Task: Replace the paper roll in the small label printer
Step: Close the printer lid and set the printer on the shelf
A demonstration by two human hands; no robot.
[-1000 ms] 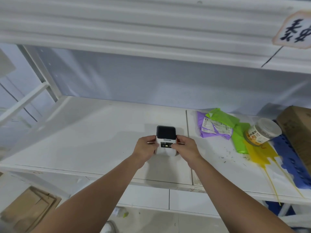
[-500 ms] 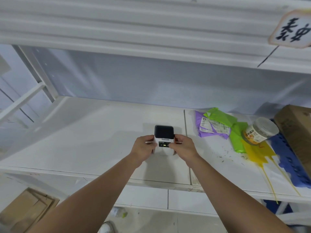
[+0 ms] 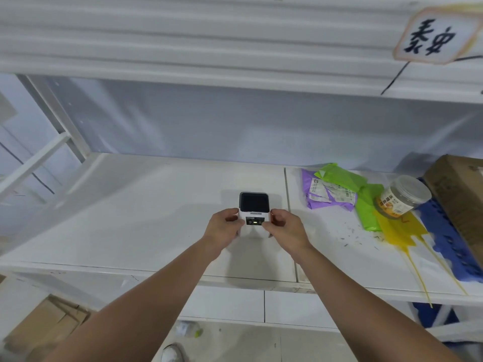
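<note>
A small white label printer point(image 3: 253, 207) with a dark top lid and a little lit display on its front stands on the white shelf point(image 3: 130, 218). My left hand point(image 3: 222, 228) grips its left side. My right hand point(image 3: 283, 228) grips its right side, thumb on the front panel by the display. The lid is closed and no paper roll shows.
To the right lie purple and green plastic mailer bags point(image 3: 337, 190), a clear jar with an orange label point(image 3: 401, 197), a yellow bag point(image 3: 400, 228), a blue plastic piece point(image 3: 452, 236) and a cardboard box point(image 3: 462, 189). An upper shelf point(image 3: 235, 48) hangs overhead. Cardboard point(image 3: 39, 325) lies on the floor below.
Both hands stay on the printer in nearly the same grip; the view has shifted slightly. The printer has not visibly moved.
</note>
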